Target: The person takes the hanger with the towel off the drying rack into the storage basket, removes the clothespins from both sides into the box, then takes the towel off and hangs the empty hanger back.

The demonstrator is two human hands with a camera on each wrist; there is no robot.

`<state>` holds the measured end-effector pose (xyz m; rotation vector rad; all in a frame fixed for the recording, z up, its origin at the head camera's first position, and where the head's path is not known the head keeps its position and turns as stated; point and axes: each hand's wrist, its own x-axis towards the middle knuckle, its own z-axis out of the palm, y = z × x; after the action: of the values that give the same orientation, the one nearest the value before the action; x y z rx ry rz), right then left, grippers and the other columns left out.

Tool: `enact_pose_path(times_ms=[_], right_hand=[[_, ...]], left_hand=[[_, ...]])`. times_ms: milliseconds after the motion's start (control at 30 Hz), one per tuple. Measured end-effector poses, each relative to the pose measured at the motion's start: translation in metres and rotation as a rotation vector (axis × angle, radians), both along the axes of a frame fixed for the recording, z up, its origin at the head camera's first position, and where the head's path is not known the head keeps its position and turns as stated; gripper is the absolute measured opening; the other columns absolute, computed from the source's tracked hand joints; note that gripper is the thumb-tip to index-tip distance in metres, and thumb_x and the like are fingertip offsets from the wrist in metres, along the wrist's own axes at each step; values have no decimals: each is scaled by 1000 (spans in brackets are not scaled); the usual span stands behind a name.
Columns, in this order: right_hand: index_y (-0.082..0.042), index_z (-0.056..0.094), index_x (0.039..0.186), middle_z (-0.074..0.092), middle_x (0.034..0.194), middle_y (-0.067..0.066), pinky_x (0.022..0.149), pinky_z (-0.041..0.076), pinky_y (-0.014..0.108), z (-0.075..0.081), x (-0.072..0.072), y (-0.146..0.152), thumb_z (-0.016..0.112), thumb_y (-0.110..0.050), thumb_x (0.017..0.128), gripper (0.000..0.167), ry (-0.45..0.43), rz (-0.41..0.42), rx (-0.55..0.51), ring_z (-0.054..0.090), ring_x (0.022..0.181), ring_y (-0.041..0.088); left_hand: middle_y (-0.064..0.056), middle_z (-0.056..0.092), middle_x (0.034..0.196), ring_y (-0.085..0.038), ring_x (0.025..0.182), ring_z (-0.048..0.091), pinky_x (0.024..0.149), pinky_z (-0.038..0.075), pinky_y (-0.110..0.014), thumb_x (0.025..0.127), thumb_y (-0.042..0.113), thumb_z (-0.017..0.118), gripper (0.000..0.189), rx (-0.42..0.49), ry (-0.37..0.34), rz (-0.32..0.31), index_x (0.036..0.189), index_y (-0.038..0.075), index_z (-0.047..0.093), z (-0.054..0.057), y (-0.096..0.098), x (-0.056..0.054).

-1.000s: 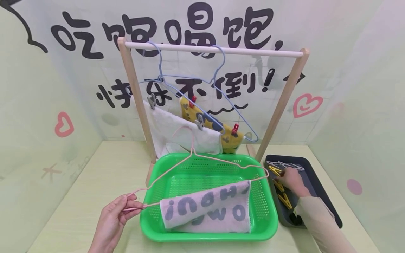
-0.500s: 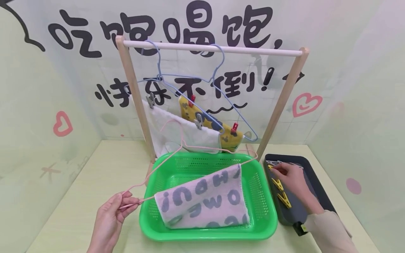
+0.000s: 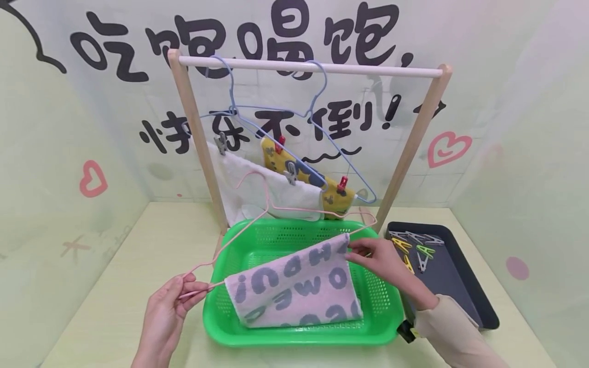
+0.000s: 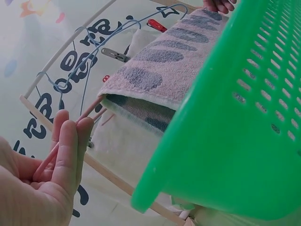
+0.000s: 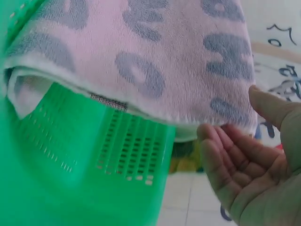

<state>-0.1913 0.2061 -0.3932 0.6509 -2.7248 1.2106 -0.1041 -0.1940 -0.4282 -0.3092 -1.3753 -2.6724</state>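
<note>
My left hand (image 3: 172,301) pinches the lower left corner of a pink wire hanger (image 3: 246,231). Over its bottom bar is folded a pink towel (image 3: 294,283) with grey letters, hanging over a green basket (image 3: 301,340). My right hand (image 3: 379,258) is at the towel's upper right edge. In the right wrist view its thumb (image 5: 268,106) overlaps the towel's edge, with the other fingers curled below it. No clothespin shows in that hand. From the left wrist view, the towel's fold gapes at its near end, and the hanger bar runs into it.
A wooden rack (image 3: 308,66) stands behind the basket. Two blue hangers (image 3: 317,105) on it carry a white towel (image 3: 271,189) and a yellow towel (image 3: 338,199), clipped with clothespins. At right, a dark tray (image 3: 453,286) contains several loose clothespins (image 3: 425,250).
My right hand has left the clothespins in the tray and moved left to the pink towel's edge. The hanger and towel moved slightly up and left, still in my left hand.
</note>
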Motion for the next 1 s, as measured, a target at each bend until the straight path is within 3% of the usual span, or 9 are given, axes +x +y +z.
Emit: enact_pose_path(times_ms=[267,400,567,700,800,1000], right_hand=[[2,68,90,66,76,4,57,52,21,7,-3,-12,71,-15,84,18,-181,-28,-79,59,67,13],[0,67,84,63,71,2,55,50,20,9,-3,-14,70,-14,85,15,-217,-33,-116,56,63,11],[-1,66,79,62,70,1,55,50,19,10,-2,-12,69,-10,85,11,-160,47,-91,54,62,6],[-6,65,73,59,67,-3,51,45,18,12,-1,-9,70,-10,85,13,-101,132,-13,49,59,4],[-9,61,69,54,64,-7,49,40,17,13,1,-7,70,-12,85,18,-82,187,38,45,58,3],[-10,57,67,47,61,-11,47,34,15,12,6,-3,70,-13,85,23,-92,269,69,39,55,2]], left_hand=[[-12,71,86,-19,84,69,78,56,-26,103,9,33,31,6,-13,3,94,0,62,3,4,-1],[-12,71,85,-19,83,69,78,56,-26,103,10,35,30,11,-28,15,94,0,62,4,6,-1],[-12,71,84,-20,82,70,77,56,-25,103,13,37,29,14,-98,60,94,2,62,7,7,-1],[-10,71,84,-18,81,70,74,57,-23,102,15,37,29,34,-247,141,91,4,62,12,9,-2],[-11,72,84,-18,81,70,73,57,-22,102,16,38,30,103,-339,193,89,2,61,16,9,-5],[-15,71,84,-22,79,70,69,58,-24,101,15,40,31,220,-344,252,86,-1,62,21,7,-7]])
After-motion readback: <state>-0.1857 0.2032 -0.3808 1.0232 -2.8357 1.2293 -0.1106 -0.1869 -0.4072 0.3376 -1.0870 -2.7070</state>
